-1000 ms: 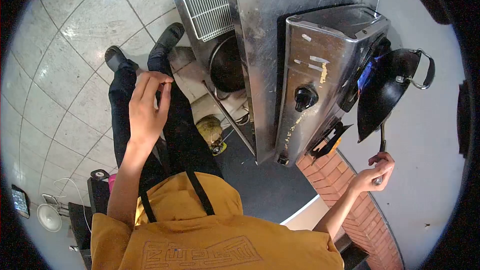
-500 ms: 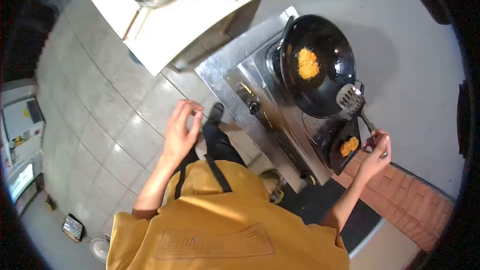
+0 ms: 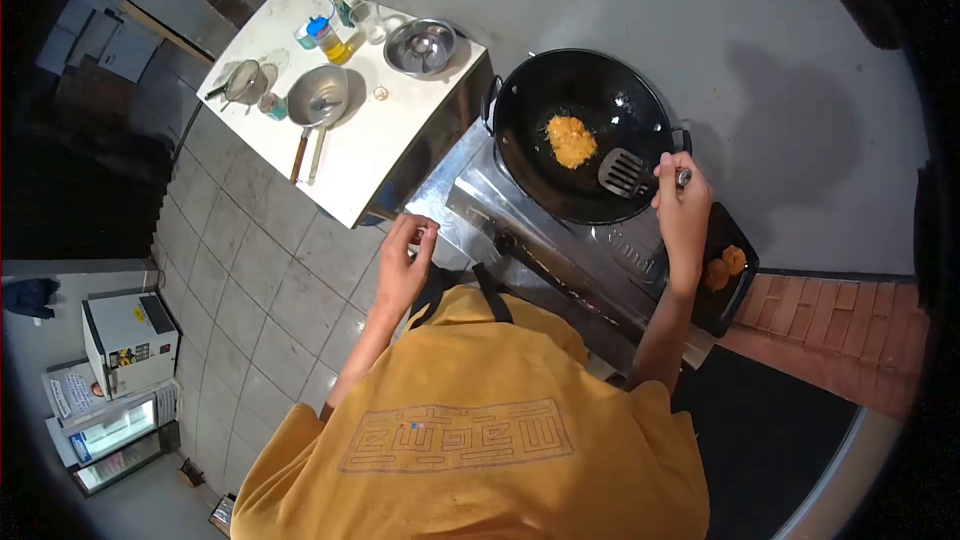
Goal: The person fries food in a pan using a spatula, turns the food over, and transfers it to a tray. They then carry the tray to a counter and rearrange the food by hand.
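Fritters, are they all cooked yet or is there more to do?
Done: two fritters rest on the black tray. In hand: a third fritter sits in the wok, with the right hand holding the spatula beside it; the left hand is empty. Left: that one looks yet to reach the tray.

Bright overhead light washed the white table (image 3: 380,150) at far left and glinted off the steel stove (image 3: 560,240) and spatula (image 3: 622,172), a soft shadow lay on the far-right wall (image 3: 790,130), and fisheye distortion curved the floor tiles (image 3: 270,270) inside black, vignetted edges.
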A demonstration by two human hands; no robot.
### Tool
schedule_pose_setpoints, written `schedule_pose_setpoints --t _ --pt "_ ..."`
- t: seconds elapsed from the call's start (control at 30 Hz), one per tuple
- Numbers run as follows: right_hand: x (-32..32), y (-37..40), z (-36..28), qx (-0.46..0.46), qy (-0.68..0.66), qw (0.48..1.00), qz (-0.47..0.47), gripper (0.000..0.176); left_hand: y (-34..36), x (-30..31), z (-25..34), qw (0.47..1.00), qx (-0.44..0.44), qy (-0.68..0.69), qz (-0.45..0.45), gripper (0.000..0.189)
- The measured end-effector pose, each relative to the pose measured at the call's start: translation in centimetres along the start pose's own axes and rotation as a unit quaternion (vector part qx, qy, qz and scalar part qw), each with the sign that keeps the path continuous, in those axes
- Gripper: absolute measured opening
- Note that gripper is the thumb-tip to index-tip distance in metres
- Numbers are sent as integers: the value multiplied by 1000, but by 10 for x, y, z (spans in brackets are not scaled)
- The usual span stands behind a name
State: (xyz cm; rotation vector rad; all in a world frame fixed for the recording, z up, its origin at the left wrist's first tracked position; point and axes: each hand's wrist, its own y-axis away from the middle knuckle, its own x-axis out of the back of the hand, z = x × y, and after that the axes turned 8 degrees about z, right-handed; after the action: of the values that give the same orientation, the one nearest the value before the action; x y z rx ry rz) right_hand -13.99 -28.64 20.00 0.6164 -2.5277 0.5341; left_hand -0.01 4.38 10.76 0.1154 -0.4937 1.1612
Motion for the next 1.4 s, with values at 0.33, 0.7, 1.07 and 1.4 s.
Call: schedule_pose_setpoints --t 0.33,0.7,1.07,1.4 --pt "-5 1 -10 -55 12 998 0 30 -18 -20 -7 999 1 19 45 12" --pt "-4 18 10 -34 -35 999 -22 23 -14 -49 -18 979 65 -94 -167 57" --pt "-2 21 15 -43 -35 997 -45 16 -11 -86 -44 933 48 -231 -272 86" --pt "0 26 15 4 -41 999 -31 11 -10 -82 -54 933 41 -200 -297 88"
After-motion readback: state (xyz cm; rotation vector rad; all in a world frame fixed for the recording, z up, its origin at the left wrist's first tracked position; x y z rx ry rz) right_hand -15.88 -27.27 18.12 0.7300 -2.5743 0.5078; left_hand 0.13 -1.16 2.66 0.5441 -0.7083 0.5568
